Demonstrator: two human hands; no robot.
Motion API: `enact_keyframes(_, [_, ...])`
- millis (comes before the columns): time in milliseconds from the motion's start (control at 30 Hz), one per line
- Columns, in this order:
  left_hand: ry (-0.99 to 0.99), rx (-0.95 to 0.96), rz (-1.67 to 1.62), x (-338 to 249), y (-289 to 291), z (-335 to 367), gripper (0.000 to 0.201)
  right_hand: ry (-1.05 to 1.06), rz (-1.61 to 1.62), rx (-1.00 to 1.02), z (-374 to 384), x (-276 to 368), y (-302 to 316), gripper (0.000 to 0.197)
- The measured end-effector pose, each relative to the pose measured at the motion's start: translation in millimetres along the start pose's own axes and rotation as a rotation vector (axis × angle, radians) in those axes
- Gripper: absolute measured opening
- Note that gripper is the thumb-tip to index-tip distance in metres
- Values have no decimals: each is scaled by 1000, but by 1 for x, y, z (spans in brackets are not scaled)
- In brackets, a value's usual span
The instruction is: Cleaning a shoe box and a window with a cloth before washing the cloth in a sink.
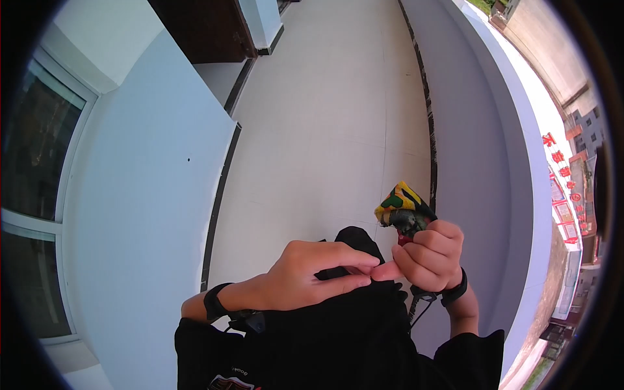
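Note:
My right hand (430,257) is closed round a small crumpled packet (404,207), yellow and green with dark parts and a bit of red low down. The packet's upper end sticks out above the fist; its lower part is hidden in the fingers. My left hand (325,270) comes in from the left with its fingertips pinched together. They meet the outstretched thumb of my right hand in front of my body. Whether anything small sits between those fingertips I cannot make out.
A pale tiled corridor floor (318,117) runs ahead. A light-blue wall (143,169) with a window (39,143) stands at left, and a dark door (208,29) is farther along. At right a low parapet (481,162) borders the outdoors. Both wrists wear black bands.

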State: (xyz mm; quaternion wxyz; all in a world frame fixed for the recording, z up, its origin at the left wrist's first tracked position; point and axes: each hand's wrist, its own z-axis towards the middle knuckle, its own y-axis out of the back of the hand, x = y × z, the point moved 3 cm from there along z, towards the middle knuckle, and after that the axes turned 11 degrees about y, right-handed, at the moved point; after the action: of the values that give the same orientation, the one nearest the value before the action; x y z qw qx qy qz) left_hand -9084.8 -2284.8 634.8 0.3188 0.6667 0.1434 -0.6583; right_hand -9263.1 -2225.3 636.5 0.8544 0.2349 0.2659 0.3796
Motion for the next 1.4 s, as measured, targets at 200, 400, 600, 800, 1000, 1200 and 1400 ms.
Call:
enact_keyframes(200, [-192, 84, -65, 73, 101, 231, 22, -95, -21, -91, -45, -224, -99, 29])
enact_keyframes(400, [-204, -118, 22, 112, 199, 458, 10, -236, 51, -197, -79, -470, -183, 33])
enact_keyframes(600, [289, -155, -320, 164, 315, 655, 18, -254, 166, -112, -88, -703, -268, 35])
enact_keyframes(800, [638, 355, -707, 255, 407, 864, 32, -93, 166, 89, -118, -915, -381, 25])
enact_keyframes(1000, [826, 371, -914, 305, 511, 1064, 26, -8, 282, 273, -110, -1138, -461, 14])
enact_keyframes(1200, [942, 446, -950, 351, 612, 1274, 24, 15, 319, 314, -137, -1357, -546, 17])
enact_keyframes(1400, [877, 357, -1149, 419, 732, 1510, 31, -140, 250, 185, -154, -1601, -668, 35])
